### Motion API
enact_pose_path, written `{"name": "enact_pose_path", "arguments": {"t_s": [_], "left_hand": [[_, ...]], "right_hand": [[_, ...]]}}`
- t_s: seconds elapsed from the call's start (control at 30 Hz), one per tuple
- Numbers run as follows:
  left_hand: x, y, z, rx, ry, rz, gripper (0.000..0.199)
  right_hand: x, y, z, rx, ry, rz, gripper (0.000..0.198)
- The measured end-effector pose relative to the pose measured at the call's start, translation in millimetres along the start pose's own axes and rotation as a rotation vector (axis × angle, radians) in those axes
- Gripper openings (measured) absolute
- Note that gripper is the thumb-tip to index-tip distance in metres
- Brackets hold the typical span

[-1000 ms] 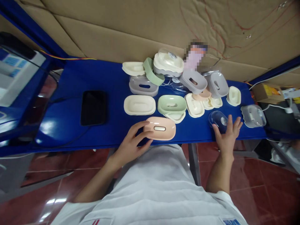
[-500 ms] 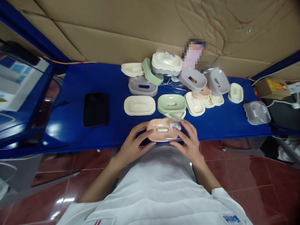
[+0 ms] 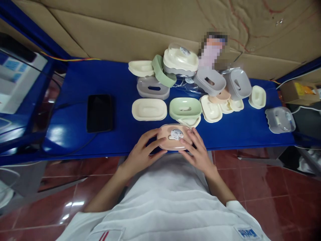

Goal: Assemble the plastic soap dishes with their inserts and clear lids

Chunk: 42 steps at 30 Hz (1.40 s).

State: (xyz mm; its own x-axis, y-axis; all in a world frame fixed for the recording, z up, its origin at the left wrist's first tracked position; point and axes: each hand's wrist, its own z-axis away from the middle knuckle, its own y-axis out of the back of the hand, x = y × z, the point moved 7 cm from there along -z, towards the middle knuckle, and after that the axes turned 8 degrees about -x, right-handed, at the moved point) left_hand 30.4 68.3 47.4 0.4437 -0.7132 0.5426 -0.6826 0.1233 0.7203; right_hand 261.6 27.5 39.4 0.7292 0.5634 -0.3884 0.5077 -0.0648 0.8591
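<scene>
A peach soap box (image 3: 164, 144) is held level at the table's front edge, between my two hands. Its clear lid, bearing a round white sticker (image 3: 177, 134), lies over the top. My left hand (image 3: 147, 147) grips the left end, fingers on top and thumb at the near side. At the right end, my right hand (image 3: 197, 147) has its fingers curled on the lid and its thumb along the near edge. Just beyond are a green soap dish (image 3: 185, 107) and a cream tray (image 3: 149, 109). Whether the lid is fully seated I cannot tell.
Grey soap boxes (image 3: 210, 81) and cream and green parts stand in a cluster at the back of the blue table (image 3: 122, 100). A black tablet (image 3: 99, 113) lies at left. A translucent soap box (image 3: 280, 119) sits at the right end, beside a cardboard box (image 3: 299, 92).
My right hand has moved left with the clear lid, so its sticker now sits near the middle of the peach box. My left hand stays on the box. The view has shifted slightly.
</scene>
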Motion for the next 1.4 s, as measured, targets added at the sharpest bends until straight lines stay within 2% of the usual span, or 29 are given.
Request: {"name": "enact_pose_path", "arguments": {"t_s": [0.33,0.47,0.6,0.7,0.8,0.93,1.03,1.13,1.27,1.33,1.4], "left_hand": [[0.8,-1.0,0.0,0.018,-0.011,-0.034,0.052],[-0.2,-2.9,1.9,-0.027,-0.005,0.020,0.059],[0.2,-3.0,3.4,-0.042,0.016,0.092,0.069],[-0.3,-2.3,2.4,-0.028,0.051,0.111,0.067],[0.8,-4.0,1.1,-0.032,0.057,0.045,0.059],[2.4,-7.4,0.5,-0.047,0.046,-0.061,0.043],[3.7,-8.5,-0.3,-0.049,0.031,-0.083,0.034],[3.9,-8.7,-1.2,-0.042,0.030,-0.098,0.028],[3.3,-9.0,-1.9,-0.027,0.041,-0.110,0.024],[3.4,-9.6,-2.2,-0.025,0.045,-0.114,0.023],[3.7,-10.1,-2.6,-0.025,0.049,-0.115,0.022]], "right_hand": [[-2.7,-2.6,1.7,0.045,0.007,0.031,0.071],[1.1,1.1,0.4,0.036,-0.039,-0.016,0.071],[7.4,11.2,16.9,0.034,-0.051,-0.022,0.073],[19.0,23.9,41.9,0.078,-0.092,0.038,0.075],[37.4,40.9,71.0,0.156,-0.187,0.126,0.069],[74.9,68.8,110.7,0.232,-0.407,0.254,0.054],[111.1,95.9,139.7,0.312,-0.561,0.356,0.059],[148.8,119.5,158.3,0.378,-0.649,0.454,0.071],[185.9,133.0,154.3,0.471,-0.783,0.532,0.086],[188.9,131.5,140.2,0.548,-0.882,0.558,0.093],[178.9,122.9,116.6,0.585,-0.927,0.560,0.095]]}}
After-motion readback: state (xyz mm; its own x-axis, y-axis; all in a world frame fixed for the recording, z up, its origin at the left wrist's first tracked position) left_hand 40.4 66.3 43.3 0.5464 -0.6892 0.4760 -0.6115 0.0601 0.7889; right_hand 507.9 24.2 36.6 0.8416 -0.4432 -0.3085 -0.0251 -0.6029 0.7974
